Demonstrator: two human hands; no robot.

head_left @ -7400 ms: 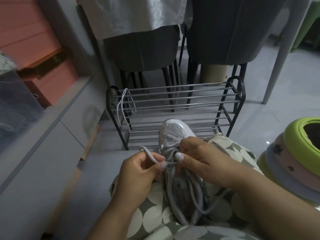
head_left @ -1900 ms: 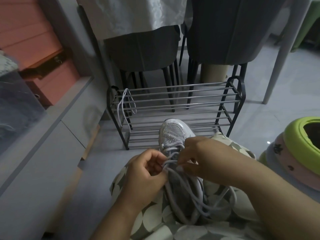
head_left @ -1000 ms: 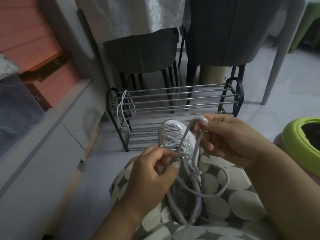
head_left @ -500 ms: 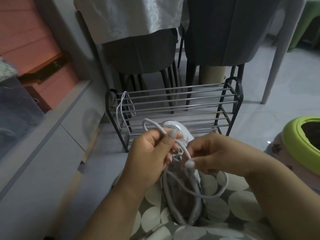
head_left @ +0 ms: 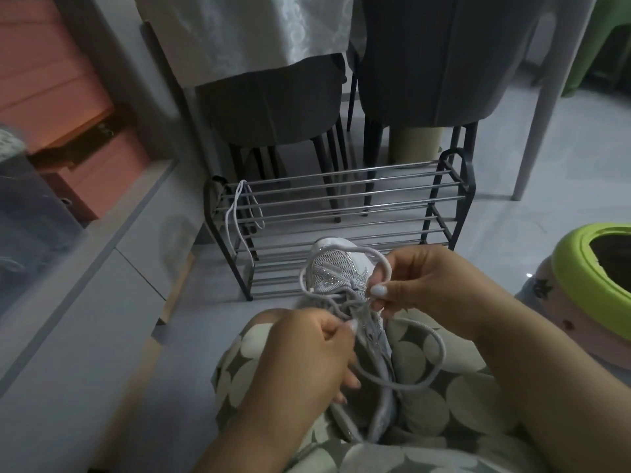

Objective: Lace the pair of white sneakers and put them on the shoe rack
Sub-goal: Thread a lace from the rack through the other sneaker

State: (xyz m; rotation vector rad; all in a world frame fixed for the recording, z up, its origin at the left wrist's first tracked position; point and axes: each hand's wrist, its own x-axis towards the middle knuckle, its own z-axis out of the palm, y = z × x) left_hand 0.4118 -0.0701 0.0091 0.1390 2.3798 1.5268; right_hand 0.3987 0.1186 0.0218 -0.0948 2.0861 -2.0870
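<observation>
Left hand [head_left: 307,356] low at centre, fingers curled, thumb and fingertips pinching one strand of the white shoelace [head_left: 423,373] just beside the eyelets. White sneaker [head_left: 336,268] lying on the lap, toe pointing away toward the rack, heel toward the body, partly hidden under both hands. Right hand [head_left: 423,285] a little higher and to the right, thumb and forefinger pinching the lace near the top of the tongue; one loop arching up over the toe, another hanging wide over the lap on the right side of the shoe.

Far left: pink storage boxes [head_left: 68,107] stacked behind a grey cabinet top [head_left: 112,240]. Further right, black metal shoe rack [head_left: 341,213] standing on the floor just beyond the sneaker's toe, two tiers of bars. Second white lace [head_left: 235,213] draped over the upper tier at the rack's left end, ends dangling. Behind the rack, two dark grey chairs [head_left: 426,63] pushed under a table with a pale tablecloth [head_left: 246,32]. Right edge: lime green stool [head_left: 580,268] stacked on a pink one. Spotted green and cream fabric [head_left: 461,404] covering the lap below the shoe.
</observation>
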